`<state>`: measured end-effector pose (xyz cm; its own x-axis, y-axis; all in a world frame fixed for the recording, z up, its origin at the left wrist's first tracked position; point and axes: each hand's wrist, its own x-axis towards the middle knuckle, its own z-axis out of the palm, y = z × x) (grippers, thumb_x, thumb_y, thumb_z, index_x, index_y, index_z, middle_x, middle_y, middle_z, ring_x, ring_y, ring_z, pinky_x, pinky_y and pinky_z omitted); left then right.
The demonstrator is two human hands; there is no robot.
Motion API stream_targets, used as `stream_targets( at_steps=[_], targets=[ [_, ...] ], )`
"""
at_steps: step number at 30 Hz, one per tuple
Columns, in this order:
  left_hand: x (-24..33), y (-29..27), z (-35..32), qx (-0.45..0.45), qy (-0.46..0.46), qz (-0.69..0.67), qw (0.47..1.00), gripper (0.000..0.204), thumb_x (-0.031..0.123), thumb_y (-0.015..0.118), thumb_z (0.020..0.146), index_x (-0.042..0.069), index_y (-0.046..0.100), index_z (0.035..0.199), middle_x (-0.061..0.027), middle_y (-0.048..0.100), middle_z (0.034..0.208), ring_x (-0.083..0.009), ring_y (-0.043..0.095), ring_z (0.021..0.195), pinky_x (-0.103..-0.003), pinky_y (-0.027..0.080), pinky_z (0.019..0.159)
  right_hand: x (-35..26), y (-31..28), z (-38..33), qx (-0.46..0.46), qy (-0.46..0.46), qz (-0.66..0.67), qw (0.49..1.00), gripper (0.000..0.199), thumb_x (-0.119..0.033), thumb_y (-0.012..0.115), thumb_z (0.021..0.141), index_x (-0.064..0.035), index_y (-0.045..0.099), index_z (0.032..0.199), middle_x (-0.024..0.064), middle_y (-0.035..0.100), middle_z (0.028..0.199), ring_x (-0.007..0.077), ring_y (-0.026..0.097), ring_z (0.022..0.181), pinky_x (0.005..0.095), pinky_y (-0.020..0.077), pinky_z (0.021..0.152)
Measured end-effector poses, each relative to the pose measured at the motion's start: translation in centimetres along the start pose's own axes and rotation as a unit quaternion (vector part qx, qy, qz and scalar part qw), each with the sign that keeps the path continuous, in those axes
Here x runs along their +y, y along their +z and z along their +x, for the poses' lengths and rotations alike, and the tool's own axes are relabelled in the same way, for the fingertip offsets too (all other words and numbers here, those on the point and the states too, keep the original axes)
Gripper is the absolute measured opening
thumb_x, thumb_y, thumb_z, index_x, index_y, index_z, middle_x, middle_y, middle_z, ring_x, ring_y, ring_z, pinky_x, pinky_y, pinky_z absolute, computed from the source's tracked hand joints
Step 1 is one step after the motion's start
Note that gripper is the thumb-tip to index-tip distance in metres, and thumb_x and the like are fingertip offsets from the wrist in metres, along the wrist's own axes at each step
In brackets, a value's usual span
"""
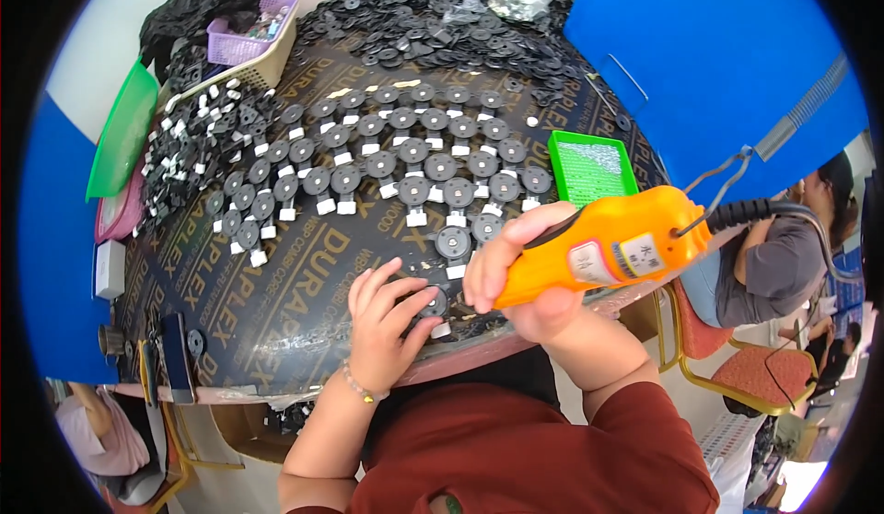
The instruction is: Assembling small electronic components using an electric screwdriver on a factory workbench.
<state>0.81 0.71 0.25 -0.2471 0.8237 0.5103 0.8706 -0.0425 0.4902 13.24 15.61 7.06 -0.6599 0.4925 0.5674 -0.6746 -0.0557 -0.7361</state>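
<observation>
Our right hand (527, 284) grips the orange power tool (603, 242); left of it, our left hand (385, 322) curves palm-down

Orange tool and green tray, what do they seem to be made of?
Orange tool: probably hard plastic, smooth and slightly glossy, judging by its rounded shape and even colour. Green tray: likely plastic, from its uniform colour and raised edges; finish unclear.

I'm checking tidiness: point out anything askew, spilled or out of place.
A black disc lies alone beside a dark, phone-like slab, away from the rows of discs; a small white piece near the green tray also looks stray.
</observation>
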Motion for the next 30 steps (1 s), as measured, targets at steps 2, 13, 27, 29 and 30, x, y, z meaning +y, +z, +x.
stream_targets(
  at_steps=[2, 13, 27, 29, 30],
  targets=[
    [0.0, -0.1, -0.1, 0.013, -0.015, -0.006, 1.000, 0.031, 0.016, 0.077, 0.069, 0.014, 0.068, 0.099, -0.0015, 0.063, 0.105, -0.0282, 0.051, 0.117, -0.048, 0.031, 0.101, 0.9, 1.1, 0.3, -0.023, 0.018, 0.038, 0.999, 0.062, -0.054, 0.065, 0.082, -0.0088, 0.039, 0.115, 0.0079, 0.055, 0.069, 0.0192, 0.057, 0.054, 0.0336, 0.0493, 0.054],
    [-0.6, 0.2, -0.8, 0.046, -0.011, 0.008, 0.999, 0.023, 0.016, 0.079, 0.066, 0.014, 0.065, 0.083, -0.0002, 0.059, 0.092, -0.0242, 0.054, 0.109, -0.047, 0.032, 0.100, 2.3, 2.0, 0.4, -0.074, 0.019, 0.027, 0.997, 0.057, -0.049, 0.067, 0.084, -0.0077, 0.040, 0.112, 0.0084, 0.056, 0.072, 0.0185, 0.057, 0.056, 0.0333, 0.0496, 0.055],
    [-0.2, 0.1, -0.1, -0.036, -0.100, 0.018, 0.994, 0.049, 0.036, 0.082, 0.064, 0.010, 0.064, 0.102, -0.0054, 0.064, 0.099, -0.0278, 0.050, 0.120, -0.049, 0.025, 0.105, 5.0, 1.0, 0.2, -0.026, 0.034, 0.010, 0.999, 0.054, -0.035, 0.072, 0.084, -0.0016, 0.042, 0.114, 0.0114, 0.057, 0.074, 0.0199, 0.058, 0.059, 0.0327, 0.0502, 0.056],
    [-0.2, 0.1, -0.1, -0.038, -0.103, 0.016, 0.994, 0.047, 0.034, 0.082, 0.065, 0.010, 0.064, 0.101, -0.0049, 0.064, 0.098, -0.0279, 0.050, 0.121, -0.048, 0.025, 0.105, 5.4, 1.0, 0.1, -0.026, 0.029, 0.015, 0.999, 0.054, -0.034, 0.073, 0.084, -0.0015, 0.043, 0.114, 0.0112, 0.057, 0.074, 0.0199, 0.058, 0.059, 0.0328, 0.0502, 0.056],
    [-0.2, 0.1, -0.1, -0.040, -0.105, 0.013, 0.994, 0.044, 0.032, 0.082, 0.065, 0.011, 0.064, 0.099, -0.0045, 0.064, 0.096, -0.0280, 0.049, 0.122, -0.048, 0.025, 0.105, 5.5, 1.1, 0.0, -0.022, 0.043, 0.020, 0.999, 0.053, -0.033, 0.073, 0.083, -0.0012, 0.044, 0.114, 0.0109, 0.057, 0.073, 0.0199, 0.058, 0.059, 0.0329, 0.0503, 0.056]
  ],
)
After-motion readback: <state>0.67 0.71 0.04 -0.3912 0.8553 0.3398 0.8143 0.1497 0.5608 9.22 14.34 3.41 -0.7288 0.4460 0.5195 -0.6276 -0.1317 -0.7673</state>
